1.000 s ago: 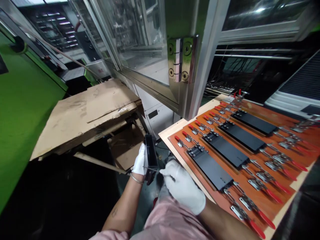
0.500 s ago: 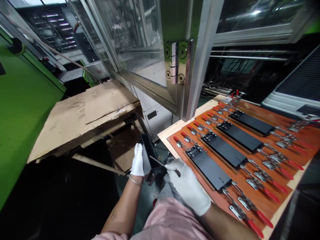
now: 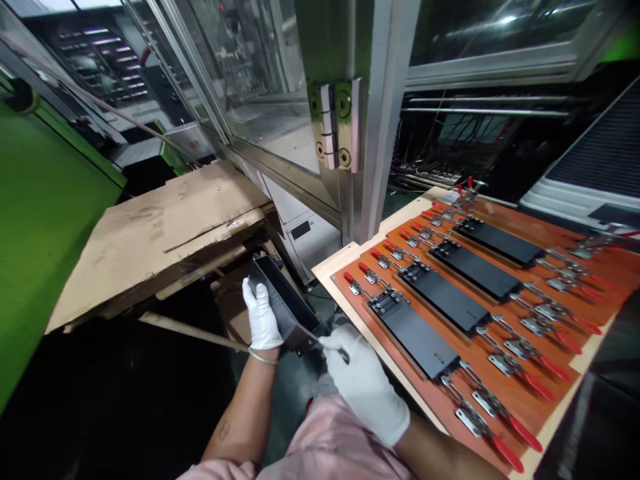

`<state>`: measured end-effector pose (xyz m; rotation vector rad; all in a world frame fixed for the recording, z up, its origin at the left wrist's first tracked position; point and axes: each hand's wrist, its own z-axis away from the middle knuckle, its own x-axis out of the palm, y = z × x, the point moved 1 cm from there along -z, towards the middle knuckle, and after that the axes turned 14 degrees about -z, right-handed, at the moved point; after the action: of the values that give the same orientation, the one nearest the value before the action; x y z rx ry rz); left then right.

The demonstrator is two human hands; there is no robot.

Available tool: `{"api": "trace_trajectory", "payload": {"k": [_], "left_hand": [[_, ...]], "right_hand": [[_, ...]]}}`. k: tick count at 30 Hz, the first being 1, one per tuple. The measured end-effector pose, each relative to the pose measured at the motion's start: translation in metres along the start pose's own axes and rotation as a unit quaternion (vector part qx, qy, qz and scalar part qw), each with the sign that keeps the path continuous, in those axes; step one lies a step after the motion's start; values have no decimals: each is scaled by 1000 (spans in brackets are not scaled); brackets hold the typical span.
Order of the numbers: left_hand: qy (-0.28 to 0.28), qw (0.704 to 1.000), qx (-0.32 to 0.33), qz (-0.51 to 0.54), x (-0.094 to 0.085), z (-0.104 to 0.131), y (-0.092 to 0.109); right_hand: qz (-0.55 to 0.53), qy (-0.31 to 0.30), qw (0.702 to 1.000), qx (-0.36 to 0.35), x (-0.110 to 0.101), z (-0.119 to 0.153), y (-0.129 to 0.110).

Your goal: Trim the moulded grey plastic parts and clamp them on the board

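Gripping black tray (image 3: 283,300) w/ left hand (image 3: 260,319), right hand (image 3: 363,383) beside.

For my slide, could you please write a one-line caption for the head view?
Gloved left hand holds a black tray while the right hand works a thin tool at its end, beside a clamp board.

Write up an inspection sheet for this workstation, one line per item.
Surface: orange fixture board on a pale wooden base.
Job's things: black tray-shaped part, open side up; four black plates clamped on the board.
Clutter: worn cardboard sheets at left.
Hands: left hand, white-gloved, grips the part; right hand, white-gloved, holds a thin tool at the part's near end.
Clamps: red-handled toggle clamps at both ends of each plate.
Cables: wire bundle behind the board.
Surroundings: green machine panel, glazed metal-framed door.
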<state>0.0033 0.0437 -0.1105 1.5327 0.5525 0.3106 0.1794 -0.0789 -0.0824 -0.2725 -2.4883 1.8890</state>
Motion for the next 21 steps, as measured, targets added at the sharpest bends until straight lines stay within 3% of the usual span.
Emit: {"api": "trace_trajectory", "payload": {"k": [3, 11, 17, 21], "left_hand": [[5, 1000, 15, -5, 1, 1, 5], [7, 996, 81, 22, 0, 2, 9], [28, 993, 110, 20, 1, 3, 10], [24, 993, 111, 10, 2, 5, 9]], "right_hand": [[-30, -16, 999, -7, 0, 4, 0], [13, 72, 995, -73, 3, 3, -1], [-6, 51, 997, -63, 3, 3, -1], [-22, 75, 996, -41, 2, 4, 4]]}}
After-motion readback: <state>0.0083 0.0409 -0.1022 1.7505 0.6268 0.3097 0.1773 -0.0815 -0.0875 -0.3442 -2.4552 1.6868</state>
